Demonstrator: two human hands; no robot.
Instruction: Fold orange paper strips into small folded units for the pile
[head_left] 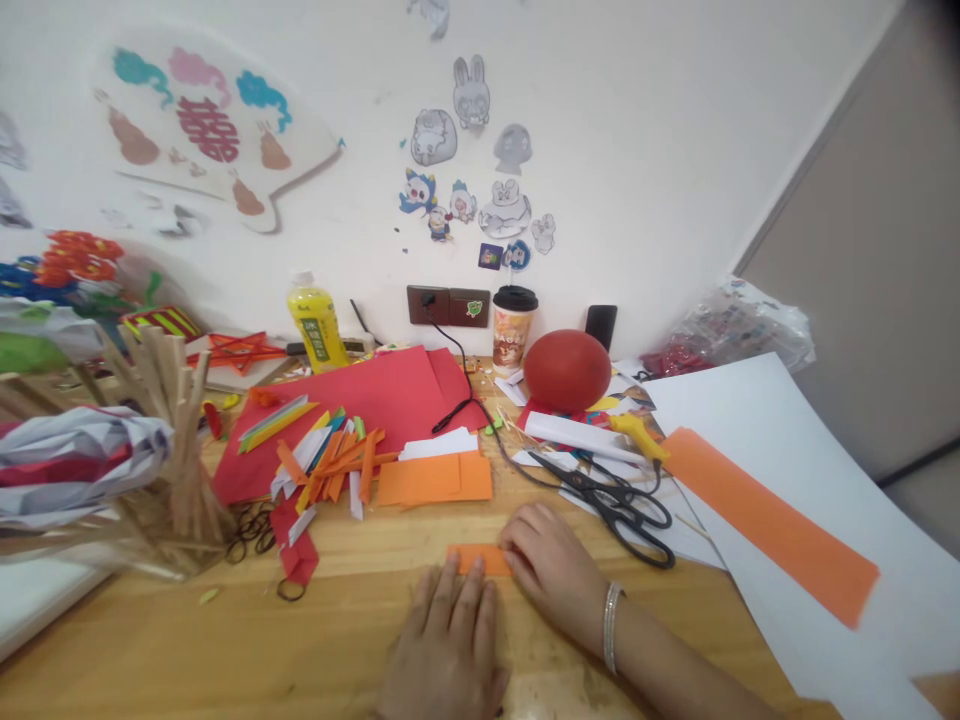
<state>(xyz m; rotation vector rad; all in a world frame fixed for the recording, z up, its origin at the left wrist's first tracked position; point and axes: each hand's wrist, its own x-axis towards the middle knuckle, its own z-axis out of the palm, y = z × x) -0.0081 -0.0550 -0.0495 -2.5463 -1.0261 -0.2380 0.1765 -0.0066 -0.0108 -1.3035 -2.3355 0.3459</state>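
A small orange paper strip (484,560) lies on the wooden table in front of me. My left hand (450,640) is laid flat, its outstretched fingertips pressing on the strip's left part and near edge. At the strip's right end, the curled fingers of my right hand (551,565) are closed on the paper; the thumb is partly hidden. Just beyond the strip sits a stack of orange paper rectangles (435,480), with white paper pieces (440,444) behind it. Black scissors (622,505) rest to the right of my right hand.
Folded colored paper strips (330,460) lie on red paper (375,385). Wooden sticks (180,430) stand at left. A yellow drink bottle (316,320), paper cup (513,335) and red balloon (567,371) line the wall. A long orange strip (772,525) lies on white sheets (750,420).
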